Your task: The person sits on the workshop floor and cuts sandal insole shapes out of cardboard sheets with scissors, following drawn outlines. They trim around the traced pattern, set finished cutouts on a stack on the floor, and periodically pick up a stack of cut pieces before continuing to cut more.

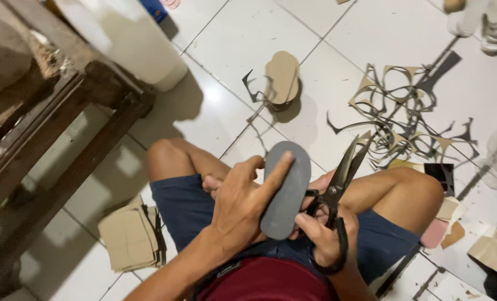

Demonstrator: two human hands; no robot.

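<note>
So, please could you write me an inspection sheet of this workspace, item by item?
Surface: white tiled floor; the person sits on it.
Job's things: grey sole-shaped piece; black scissors.
Clutter: cut-out scraps, stack of tan soles, tan sheets.
Hands: left hand holds the grey piece; right hand grips the scissors.
Cables: nothing seen.
Surroundings: wooden bench, white container.

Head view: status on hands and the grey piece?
Left hand grips grey sole-shaped piece. Right hand holds black scissors, blades clear of it. Nothing between.
</note>
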